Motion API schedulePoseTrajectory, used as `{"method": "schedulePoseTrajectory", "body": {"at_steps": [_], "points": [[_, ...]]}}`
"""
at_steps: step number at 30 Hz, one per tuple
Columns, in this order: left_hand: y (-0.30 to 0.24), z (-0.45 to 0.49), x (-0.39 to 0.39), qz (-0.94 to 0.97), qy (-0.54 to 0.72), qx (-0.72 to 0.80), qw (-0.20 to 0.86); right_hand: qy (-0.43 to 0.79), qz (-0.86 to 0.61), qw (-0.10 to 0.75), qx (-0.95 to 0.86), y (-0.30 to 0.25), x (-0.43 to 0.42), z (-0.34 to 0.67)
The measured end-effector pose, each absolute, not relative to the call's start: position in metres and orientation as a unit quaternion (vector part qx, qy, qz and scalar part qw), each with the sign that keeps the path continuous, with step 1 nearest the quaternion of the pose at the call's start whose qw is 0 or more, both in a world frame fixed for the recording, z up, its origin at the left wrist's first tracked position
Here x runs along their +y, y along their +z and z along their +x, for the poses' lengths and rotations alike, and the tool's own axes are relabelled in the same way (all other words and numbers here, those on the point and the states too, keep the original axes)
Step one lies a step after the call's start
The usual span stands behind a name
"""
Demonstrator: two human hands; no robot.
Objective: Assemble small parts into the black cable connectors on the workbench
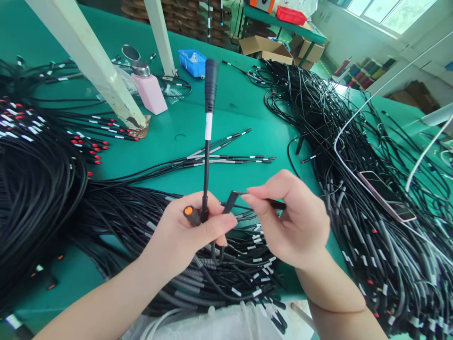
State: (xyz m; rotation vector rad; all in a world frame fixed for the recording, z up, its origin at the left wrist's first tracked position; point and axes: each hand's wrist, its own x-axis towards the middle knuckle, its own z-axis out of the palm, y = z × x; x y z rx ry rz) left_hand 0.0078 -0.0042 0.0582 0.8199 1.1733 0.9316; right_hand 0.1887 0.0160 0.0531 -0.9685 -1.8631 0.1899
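Note:
My left hand [193, 231] is closed round a black cable [205, 165] at the middle of the view. The cable stands upright, with a ribbed black connector [211, 85] and a white label below it. Beside my thumb, a second connector with an orange end [189, 212] points up. A flat black end piece [230, 202] sticks out between my left thumb and fingers toward the right. My right hand [292, 217] pinches a slim dark tool [276, 204], its thin tip at the end piece's top. My fingers cover most of the tool, so its exact kind is hidden.
Thick bundles of black cables [38, 174] lie at left, below my hands and along the right [314, 118]. A phone [387, 196] rests on the right bundle. A pink bottle [150, 92], blue bin [192, 62] and white posts [92, 61] stand on the green table [226, 113].

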Motion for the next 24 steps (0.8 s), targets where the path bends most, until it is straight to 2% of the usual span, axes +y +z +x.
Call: {"method": "schedulePoseTrajectory", "body": {"at_steps": [7,10,14,17,20,24], "points": [[0.050,0.003,0.002,0.397,0.389,0.486,0.674,0.077,-0.395,0.486,-0.776,0.052,0.016,0.187],[0.050,0.004,0.002,0.392,0.390,0.496,0.670,0.035,-0.423,0.491,-0.761,0.052,0.017,0.187],[0.053,0.005,0.000,0.389,0.393,0.495,0.670,0.064,-0.399,0.480,-0.779,0.050,0.018,0.188],[0.056,0.006,-0.002,0.393,0.386,0.501,0.668,0.014,-0.435,0.481,-0.761,0.046,0.022,0.188],[0.056,0.005,-0.002,0.394,0.405,0.494,0.661,0.058,-0.459,0.513,-0.723,0.045,0.027,0.188],[0.053,0.004,-0.001,0.396,0.420,0.473,0.666,0.201,-0.456,0.555,-0.666,0.047,0.029,0.190]]}}
